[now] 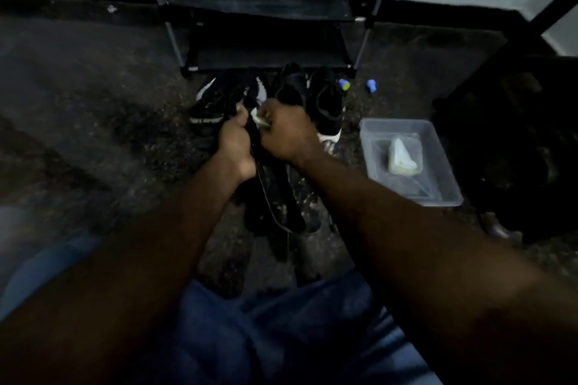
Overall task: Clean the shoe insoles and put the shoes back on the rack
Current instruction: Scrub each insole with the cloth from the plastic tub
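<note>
Left hand [235, 142] grip tight on dark insole [269, 191], held above floor [93, 103]. Right hand [286, 134] grip pinching pale cloth [259, 120], rubbing insole top. Cleaning likely midway. Shoes [325, 103] on floor, rack [266, 9] shelves bare. Plastic tub [450, 184] beside. Room dim, speckled floor.

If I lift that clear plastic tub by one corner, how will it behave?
The tub looks thin-walled, so it would probably flex. It holds only a pale lump, so it is likely light. That lump may slide if the tub tilts.
</note>
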Motion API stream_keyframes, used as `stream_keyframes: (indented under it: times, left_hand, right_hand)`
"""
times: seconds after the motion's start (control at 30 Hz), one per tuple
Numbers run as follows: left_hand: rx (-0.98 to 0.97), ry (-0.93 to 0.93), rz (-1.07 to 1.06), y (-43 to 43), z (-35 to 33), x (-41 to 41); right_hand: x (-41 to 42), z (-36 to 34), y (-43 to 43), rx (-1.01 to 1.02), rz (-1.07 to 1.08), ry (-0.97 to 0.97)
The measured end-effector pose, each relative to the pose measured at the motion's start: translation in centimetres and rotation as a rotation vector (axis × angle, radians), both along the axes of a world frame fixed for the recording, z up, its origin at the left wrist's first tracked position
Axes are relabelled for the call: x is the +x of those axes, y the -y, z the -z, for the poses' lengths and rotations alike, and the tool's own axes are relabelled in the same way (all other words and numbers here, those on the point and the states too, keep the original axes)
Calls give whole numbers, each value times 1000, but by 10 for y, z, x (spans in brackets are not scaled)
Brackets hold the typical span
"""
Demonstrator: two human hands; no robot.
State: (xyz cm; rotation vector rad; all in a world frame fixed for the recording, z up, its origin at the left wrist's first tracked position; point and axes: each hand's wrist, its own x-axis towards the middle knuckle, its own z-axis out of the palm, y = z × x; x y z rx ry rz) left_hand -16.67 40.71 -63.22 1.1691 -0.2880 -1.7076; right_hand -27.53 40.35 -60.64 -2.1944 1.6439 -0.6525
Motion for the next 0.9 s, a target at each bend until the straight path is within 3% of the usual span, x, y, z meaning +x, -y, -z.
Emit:
stream_keyframes:
  times: [0.2, 0.57, 0.9]
  left_hand:
    - [27, -72, -66, -2, 30, 34]
    - [75, -28, -111, 6, 61, 13]
    - [64, -122, -119, 23, 86, 15]
  right_hand:
    - [40, 25, 3, 60, -42, -45]
    - [24, 59, 22, 108, -30, 12]
    - [26, 86, 37, 2, 24, 44]
